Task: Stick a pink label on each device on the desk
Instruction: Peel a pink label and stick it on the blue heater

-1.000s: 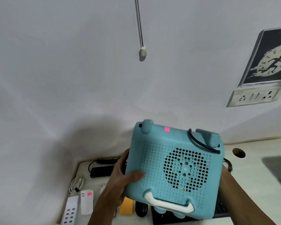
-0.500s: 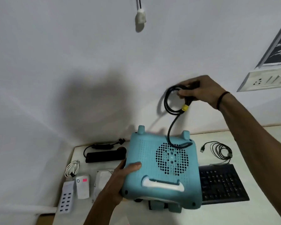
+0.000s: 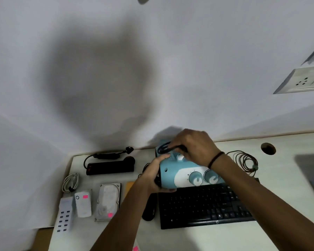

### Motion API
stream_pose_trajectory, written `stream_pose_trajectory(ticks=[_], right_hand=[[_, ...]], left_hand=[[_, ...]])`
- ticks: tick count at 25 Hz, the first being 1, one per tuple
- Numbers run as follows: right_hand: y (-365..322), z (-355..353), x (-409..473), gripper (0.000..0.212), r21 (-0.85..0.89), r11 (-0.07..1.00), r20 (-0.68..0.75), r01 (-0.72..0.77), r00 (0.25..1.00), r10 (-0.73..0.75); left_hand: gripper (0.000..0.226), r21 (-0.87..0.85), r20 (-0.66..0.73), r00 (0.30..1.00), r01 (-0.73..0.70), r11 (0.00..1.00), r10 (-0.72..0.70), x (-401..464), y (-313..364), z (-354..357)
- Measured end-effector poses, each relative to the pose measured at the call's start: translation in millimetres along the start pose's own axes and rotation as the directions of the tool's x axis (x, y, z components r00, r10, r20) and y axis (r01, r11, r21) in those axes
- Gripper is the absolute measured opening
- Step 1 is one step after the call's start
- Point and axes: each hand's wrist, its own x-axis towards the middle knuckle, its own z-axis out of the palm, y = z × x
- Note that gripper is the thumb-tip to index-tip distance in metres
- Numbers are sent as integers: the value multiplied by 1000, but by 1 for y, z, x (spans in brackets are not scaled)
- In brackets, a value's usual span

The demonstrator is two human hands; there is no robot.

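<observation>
Labels in pink show at the very near edge of the desk, where a scrap of pink peeks in just this side of the black keyboard. Left of the keyboard lie a dark mouse, a hard drive with a pink label on its near corner, a white power bank with a pink label, and a white multi-port charger on which no label can be seen.

Just behind the keyboard, the blue heater now rests on the desk with its two dials facing up; half a second ago it was held in the air, grille toward the camera. The left hand grips its left end, fingers curled round the corner. The right hand has come down from the wall and holds the coiled black cord against the heater's far top edge.

Farther left of the keyboard sit a white cable and a black power strip; a thin cable coil lies behind its right end.

The heater's label was stuck a second ago, so this looks like putting it back. Unlabelled devices remain, probably the keyboard and mouse.
</observation>
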Motion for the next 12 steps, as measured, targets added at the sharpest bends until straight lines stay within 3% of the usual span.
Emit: stream_pose_trajectory(ticks=[3, 8, 12], right_hand=[[23, 24, -4, 50, -15, 999, 52, -44, 998, 45], [39, 29, 10, 35, 112, 991, 132, -67, 990, 52], [45, 26, 18, 66, 80, 996, 201, -51, 979, 34]], left_hand=[[66, 2, -15, 1000, 25, 1000, -24, 16, 9, 2], [52, -42, 0, 999, 53, 998, -53, 33, 26, 5], [53, -26, 31, 995, 101, 995, -100, 40, 37, 2]])
